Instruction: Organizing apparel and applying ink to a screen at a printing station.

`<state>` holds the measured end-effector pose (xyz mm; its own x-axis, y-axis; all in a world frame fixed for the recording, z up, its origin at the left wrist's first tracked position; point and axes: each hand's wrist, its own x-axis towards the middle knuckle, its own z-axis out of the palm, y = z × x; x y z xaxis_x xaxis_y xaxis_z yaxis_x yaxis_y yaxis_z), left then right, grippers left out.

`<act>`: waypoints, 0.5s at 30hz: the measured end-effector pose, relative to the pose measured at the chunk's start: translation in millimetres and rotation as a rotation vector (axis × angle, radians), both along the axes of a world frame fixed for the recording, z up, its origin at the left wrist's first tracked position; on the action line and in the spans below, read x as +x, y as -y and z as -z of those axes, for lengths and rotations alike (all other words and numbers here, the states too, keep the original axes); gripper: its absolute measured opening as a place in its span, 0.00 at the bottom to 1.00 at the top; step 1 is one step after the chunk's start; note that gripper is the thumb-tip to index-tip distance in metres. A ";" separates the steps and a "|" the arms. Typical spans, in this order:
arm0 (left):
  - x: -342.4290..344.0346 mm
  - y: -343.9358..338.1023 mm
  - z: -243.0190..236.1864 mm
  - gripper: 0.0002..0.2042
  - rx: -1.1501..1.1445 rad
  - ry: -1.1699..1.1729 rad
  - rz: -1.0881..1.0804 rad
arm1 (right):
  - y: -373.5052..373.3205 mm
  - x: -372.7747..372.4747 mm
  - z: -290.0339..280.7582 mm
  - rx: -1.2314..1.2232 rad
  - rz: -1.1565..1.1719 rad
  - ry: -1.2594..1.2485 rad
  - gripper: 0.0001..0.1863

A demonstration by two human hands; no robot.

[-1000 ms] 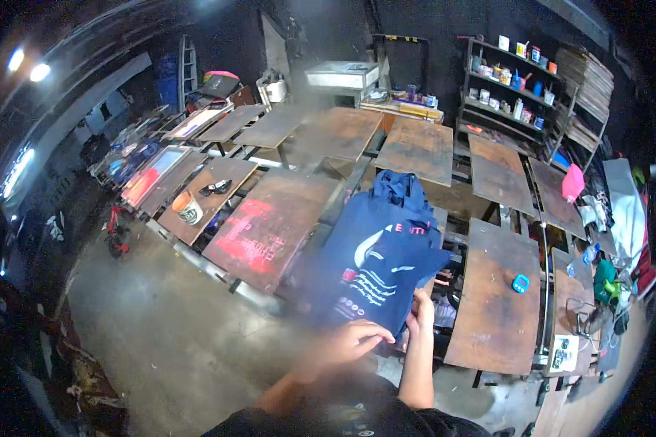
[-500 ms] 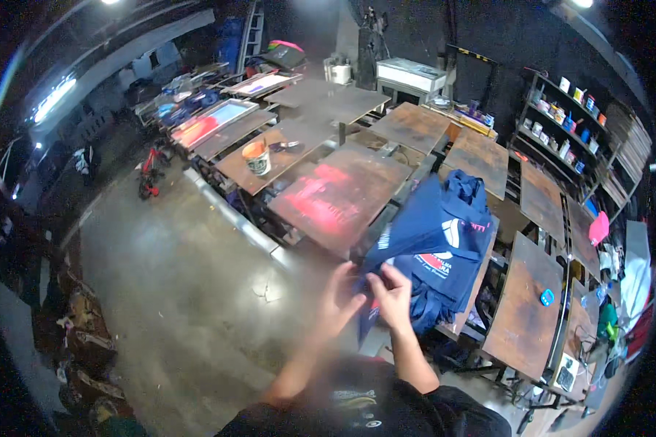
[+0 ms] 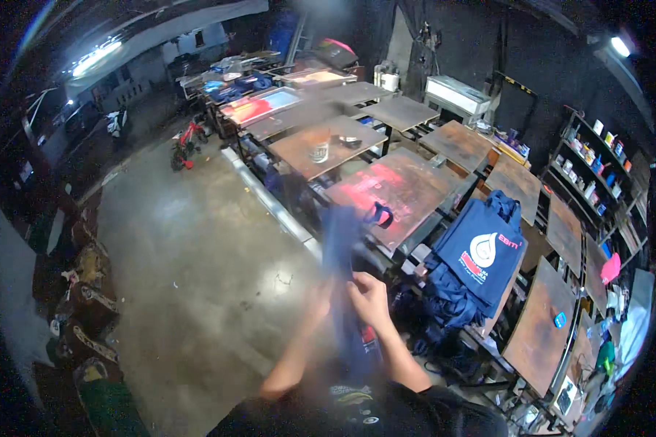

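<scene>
At lower centre, a limp, motion-blurred navy cloth bag (image 3: 345, 277) is pinched upright by the left hand (image 3: 321, 298) and right hand (image 3: 368, 297), each grip closed on fabric. Right of it, printed navy bags (image 3: 481, 255) are draped over a rusty flat table (image 3: 543, 328).

Two bare forearms seen from the lower edge, left hand (image 3: 319, 300) blurred, right hand (image 3: 369, 298) sharper, no sleeves reaching the wrists, black shirt with small printed markings worn below
</scene>
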<state>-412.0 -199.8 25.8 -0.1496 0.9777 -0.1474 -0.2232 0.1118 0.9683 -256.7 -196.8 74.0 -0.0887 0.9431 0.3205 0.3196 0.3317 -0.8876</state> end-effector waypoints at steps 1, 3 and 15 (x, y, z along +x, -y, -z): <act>-8.2 4.9 2.2 0.14 -0.067 0.028 -0.015 | 1.1 -7.7 2.5 -0.059 0.001 -0.006 0.13; -21.1 10.2 6.8 0.14 -0.017 -0.033 -0.073 | 2.0 -20.9 3.3 -0.056 -0.006 -0.006 0.13; -51.1 17.4 -3.1 0.11 0.186 -0.325 -0.200 | 2.6 -48.7 -8.1 -0.047 -0.071 -0.102 0.09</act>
<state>-463.1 -217.3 28.9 -0.3483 0.9303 0.1147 0.0975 -0.0858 0.9915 -305.4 -199.5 82.0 -0.1249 0.9498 0.2867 0.2039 0.3074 -0.9295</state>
